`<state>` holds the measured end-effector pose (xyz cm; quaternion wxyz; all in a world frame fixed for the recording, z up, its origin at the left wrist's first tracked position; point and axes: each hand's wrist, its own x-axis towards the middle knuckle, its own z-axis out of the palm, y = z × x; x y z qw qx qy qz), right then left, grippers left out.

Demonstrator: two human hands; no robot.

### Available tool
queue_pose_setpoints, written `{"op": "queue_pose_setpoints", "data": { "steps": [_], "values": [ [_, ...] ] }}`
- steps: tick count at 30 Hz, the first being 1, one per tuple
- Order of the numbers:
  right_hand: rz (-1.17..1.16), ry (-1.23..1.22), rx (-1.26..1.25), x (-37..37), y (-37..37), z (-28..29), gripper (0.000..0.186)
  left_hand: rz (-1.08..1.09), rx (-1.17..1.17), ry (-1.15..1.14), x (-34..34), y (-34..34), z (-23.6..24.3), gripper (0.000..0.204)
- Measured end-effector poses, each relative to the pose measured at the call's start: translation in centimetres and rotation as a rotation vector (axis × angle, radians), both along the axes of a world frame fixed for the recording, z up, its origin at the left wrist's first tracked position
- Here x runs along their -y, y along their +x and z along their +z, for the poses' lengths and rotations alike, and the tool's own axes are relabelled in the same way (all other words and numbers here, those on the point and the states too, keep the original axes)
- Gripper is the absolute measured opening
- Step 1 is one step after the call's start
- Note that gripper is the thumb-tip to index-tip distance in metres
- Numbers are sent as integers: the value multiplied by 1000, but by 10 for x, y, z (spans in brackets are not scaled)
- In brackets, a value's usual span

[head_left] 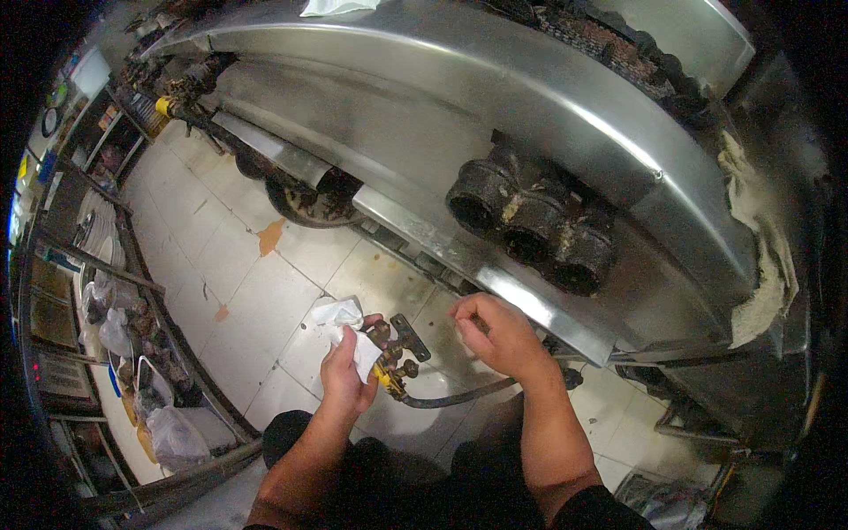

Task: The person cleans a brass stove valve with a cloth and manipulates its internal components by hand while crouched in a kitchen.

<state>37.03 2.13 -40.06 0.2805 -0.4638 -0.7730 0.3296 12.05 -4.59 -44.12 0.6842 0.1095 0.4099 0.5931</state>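
My left hand (344, 367) is closed around a grimy brass gas valve (385, 353) with a yellow part and a dark flat bracket. A crumpled white tissue (338, 312) is in the same hand, partly between the palm and the valve. From the valve's lower end a dark hose (459, 397) curves right, passing behind my right forearm. My right hand (501, 334) is raised to the right of the valve, apart from it. Its fingers are curled in a pinch, and whatever may lie between them is too small or hidden to tell.
A stainless steel stove front (380, 115) spans the far side, with blackened round burner pipes (530, 221) jutting out. Below it runs a metal ledge (503, 291). A dirty round pan (309, 208) sits under the stove. Shelving with bagged goods (177, 433) stands left of the tiled floor (238, 291).
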Motion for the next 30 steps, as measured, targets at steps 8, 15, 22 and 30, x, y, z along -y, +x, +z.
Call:
{"op": "queue_pose_setpoints", "data": {
  "steps": [8,15,22,30],
  "values": [
    [18,-24,-43,-1,-15,0,9,42,-13,-72,2,-1,9,48],
    [110,-126,-302,28,-62,25,9,5,-149,-85,7,-5,-9,46],
    [226,166,-176,40,-100,20,8,-136,-136,26,25,-8,-44,48],
    [-175,-142,-236,30,-64,22,10,-39,-90,208,16,2,-6,57]
  ]
}}
